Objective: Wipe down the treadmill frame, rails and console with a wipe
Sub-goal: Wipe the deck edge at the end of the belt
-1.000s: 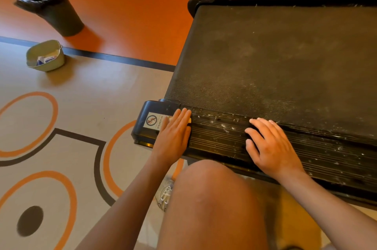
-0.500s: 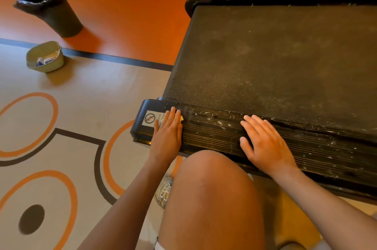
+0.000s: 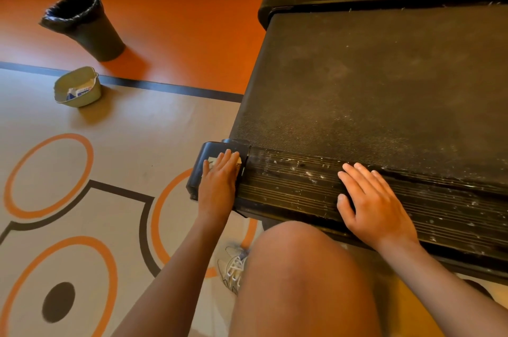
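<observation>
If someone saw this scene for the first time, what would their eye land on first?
The big black treadmill deck fills the right side, its near side rail speckled with white flecks. Both hands lie flat on it: the left hand on the corner end cap, the right hand on the rail. Far left on the floor stand a black lined bin and a pale bucket.

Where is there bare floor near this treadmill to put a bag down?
Bare: the patterned floor between the green bucket and the left hand, and the orange strip between the black bin and the treadmill. Crowded: the near rail, where the right hand rests.
</observation>
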Motion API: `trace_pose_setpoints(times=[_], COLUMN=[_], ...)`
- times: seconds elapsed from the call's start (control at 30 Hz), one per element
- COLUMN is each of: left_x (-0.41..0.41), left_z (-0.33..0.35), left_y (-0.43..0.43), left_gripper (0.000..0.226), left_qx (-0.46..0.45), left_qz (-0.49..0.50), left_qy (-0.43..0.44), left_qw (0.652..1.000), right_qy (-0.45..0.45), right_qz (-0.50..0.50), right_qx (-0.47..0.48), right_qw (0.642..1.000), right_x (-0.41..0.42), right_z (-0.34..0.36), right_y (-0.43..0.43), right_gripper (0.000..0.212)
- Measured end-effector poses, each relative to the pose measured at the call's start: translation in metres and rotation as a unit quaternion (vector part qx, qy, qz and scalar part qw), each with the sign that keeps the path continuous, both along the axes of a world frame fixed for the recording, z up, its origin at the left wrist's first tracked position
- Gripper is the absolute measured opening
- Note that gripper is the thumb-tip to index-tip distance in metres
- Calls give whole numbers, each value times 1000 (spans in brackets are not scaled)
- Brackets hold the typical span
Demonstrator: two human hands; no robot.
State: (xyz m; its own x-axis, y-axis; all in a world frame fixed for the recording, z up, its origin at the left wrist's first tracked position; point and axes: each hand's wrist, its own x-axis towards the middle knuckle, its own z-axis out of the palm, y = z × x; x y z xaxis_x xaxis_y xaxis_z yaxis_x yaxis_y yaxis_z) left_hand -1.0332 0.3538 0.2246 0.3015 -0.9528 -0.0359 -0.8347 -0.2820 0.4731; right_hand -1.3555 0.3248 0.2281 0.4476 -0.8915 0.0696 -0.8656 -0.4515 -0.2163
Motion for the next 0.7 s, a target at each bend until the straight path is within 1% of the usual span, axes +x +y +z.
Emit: trace_pose_setpoints(times=[0.07, 0.2, 0.3, 0.4, 0.57, 0.7], left_x=[9, 17, 21, 27, 37, 48], left_z=[-2, -15, -19, -19, -17, -16], left_y=[-4, 2, 12, 8, -10, -29], left_gripper=[48, 54, 57, 59, 58, 59], left_qx=[27, 40, 55, 64, 72, 95], left_qz=[1, -84, -99, -95, -66, -39], left_qy=[22, -34, -47, -56, -43, -25], left_qw=[999, 995, 992, 992, 994, 994], right_qy=[0, 2, 2, 3, 2, -2], right_qz=[-1, -1, 0, 0, -1, -1], right_qx=[-1, 1, 0, 2, 1, 1], right_qw=[1000, 1000, 1000, 1000, 1000, 1000], right_x=[0, -1, -1, 0, 0, 0], right_z=[-1, -2, -1, -2, -2, -2], right_y=[0, 0, 0, -1, 0, 0], right_gripper=[61, 61, 61, 61, 62, 61])
